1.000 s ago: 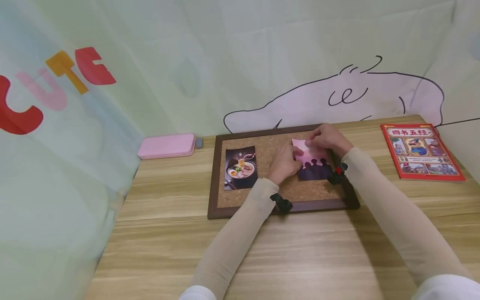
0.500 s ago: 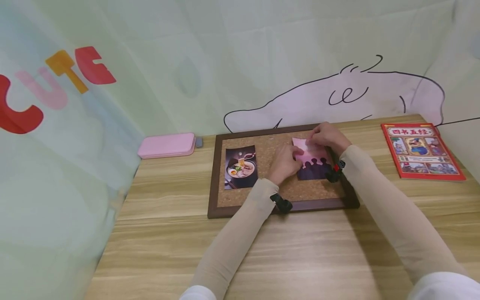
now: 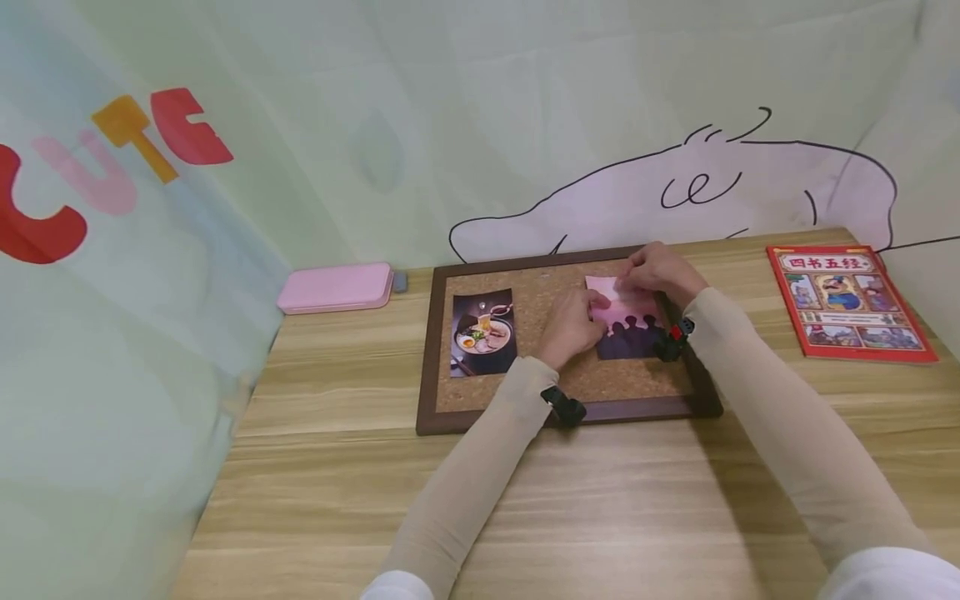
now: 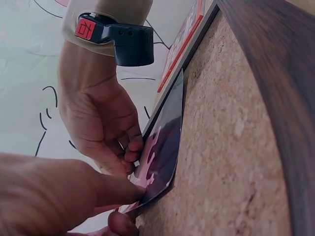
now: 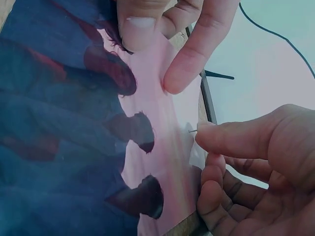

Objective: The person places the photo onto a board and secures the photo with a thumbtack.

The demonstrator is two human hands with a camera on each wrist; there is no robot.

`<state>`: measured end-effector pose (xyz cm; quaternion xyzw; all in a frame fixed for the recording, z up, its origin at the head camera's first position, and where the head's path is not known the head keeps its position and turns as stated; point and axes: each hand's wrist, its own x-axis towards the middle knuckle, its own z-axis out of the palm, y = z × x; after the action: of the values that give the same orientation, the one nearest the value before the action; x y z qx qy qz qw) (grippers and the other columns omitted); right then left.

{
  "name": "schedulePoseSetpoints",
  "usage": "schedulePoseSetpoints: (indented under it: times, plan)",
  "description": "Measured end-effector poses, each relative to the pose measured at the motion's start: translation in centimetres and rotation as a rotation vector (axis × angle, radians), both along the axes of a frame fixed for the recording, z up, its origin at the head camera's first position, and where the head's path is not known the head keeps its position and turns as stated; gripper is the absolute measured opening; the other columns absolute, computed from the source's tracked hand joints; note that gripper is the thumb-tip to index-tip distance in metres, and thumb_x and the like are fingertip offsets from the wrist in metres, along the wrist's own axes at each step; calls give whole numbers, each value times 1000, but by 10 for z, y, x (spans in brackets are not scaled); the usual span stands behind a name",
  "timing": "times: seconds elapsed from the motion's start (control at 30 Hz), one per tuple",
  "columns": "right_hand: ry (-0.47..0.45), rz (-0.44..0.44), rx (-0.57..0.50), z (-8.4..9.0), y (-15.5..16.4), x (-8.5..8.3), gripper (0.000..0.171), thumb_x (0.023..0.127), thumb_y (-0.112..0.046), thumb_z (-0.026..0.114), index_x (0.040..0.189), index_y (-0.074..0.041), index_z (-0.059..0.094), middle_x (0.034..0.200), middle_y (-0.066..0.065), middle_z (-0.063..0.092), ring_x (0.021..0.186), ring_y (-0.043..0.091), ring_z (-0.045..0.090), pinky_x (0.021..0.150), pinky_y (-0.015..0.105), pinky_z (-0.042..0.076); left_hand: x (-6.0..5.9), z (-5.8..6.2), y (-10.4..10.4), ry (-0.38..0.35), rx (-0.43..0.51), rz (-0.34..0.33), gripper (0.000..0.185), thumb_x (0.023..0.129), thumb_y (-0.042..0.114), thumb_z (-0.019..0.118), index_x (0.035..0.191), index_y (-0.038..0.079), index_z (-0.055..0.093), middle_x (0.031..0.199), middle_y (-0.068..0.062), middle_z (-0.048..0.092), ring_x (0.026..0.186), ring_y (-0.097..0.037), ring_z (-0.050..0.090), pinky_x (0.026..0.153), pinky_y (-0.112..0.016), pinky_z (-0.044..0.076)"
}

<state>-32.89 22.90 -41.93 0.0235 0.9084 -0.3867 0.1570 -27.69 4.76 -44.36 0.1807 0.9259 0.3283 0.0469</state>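
Note:
A photo [image 3: 628,333] with a pink sky and dark silhouettes lies on the right part of a brown-framed corkboard [image 3: 465,400]. My left hand [image 3: 570,327] holds the photo by its left edge; in the left wrist view its fingers [image 4: 113,191] are at the edge, which lifts slightly off the cork. My right hand [image 3: 660,273] is at the photo's top edge. In the right wrist view, thumb and fingers of that hand pinch a pushpin [image 5: 193,131], its thin metal point against the pink part. The pin's head is hidden by the fingertips.
A ramen photo [image 3: 482,333] is on the board's left part, with a small round pin head near its top. Left of the board lie a pink case [image 3: 335,287] and a small grey block [image 3: 400,282]. A red book [image 3: 851,304] lies to the right. Behind hangs a printed curtain [image 3: 375,125].
Both hands stay almost in place at the photo's upper part. The right wrist shifts very slightly. The head view tilts a little; nothing is let go.

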Motion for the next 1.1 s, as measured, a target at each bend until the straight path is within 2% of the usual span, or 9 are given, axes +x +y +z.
schedulePoseSetpoints:
  times: [0.27, 0.5, 0.7, 0.8, 0.93, 1.1]
  plan:
    - [35, 3, 38, 0, 1, -2, 24, 89, -19, 74, 102, 2, 72, 92, 9, 58, 90, 26, 48, 73, 34, 38, 0, 1, -1, -18, -4, 9, 30, 88, 10, 72, 118, 13, 72, 108, -4, 67, 90, -17, 54, 78, -25, 40]
    - [47, -35, 21, 0, -4, 2, 20, 88, -14, 76, 99, 2, 71, 92, 11, 62, 88, 27, 50, 73, 35, 39, 0, 1, -2, -32, 10, 6, 30, 88, 10, 72, 118, 12, 71, 96, -3, 64, 82, -16, 53, 71, -24, 37]
    - [68, -28, 7, -3, 1, 7, 22, 90, -19, 76, 100, 0, 72, 93, 12, 65, 88, 28, 52, 74, 36, 42, 0, 1, -4, -60, 28, -36, 32, 88, 9, 71, 120, 11, 70, 94, -4, 63, 80, -16, 52, 65, -23, 38]
    - [100, -14, 14, -6, 7, 9, 27, 91, -24, 73, 103, 0, 72, 93, 12, 64, 88, 28, 51, 71, 35, 41, 1, 1, -6, -80, 61, -58, 30, 89, 10, 70, 119, 11, 70, 91, -3, 61, 79, -16, 52, 64, -22, 39]
    - [129, 28, 27, -4, 13, 12, 34, 96, -28, 65, 113, 1, 68, 93, 13, 63, 85, 26, 54, 69, 33, 43, 1, 1, -11, -66, 112, -75, 30, 90, 10, 69, 120, 9, 68, 87, -5, 59, 78, -16, 52, 64, -22, 39]
    - [93, 60, -23, 2, 19, 21, 42, 100, -33, 59, 124, 2, 61, 99, 17, 65, 84, 26, 61, 76, 36, 52, 5, 5, -25, -35, 136, -63, 33, 91, 13, 69, 123, 9, 67, 98, -7, 63, 88, -17, 56, 76, -25, 45]
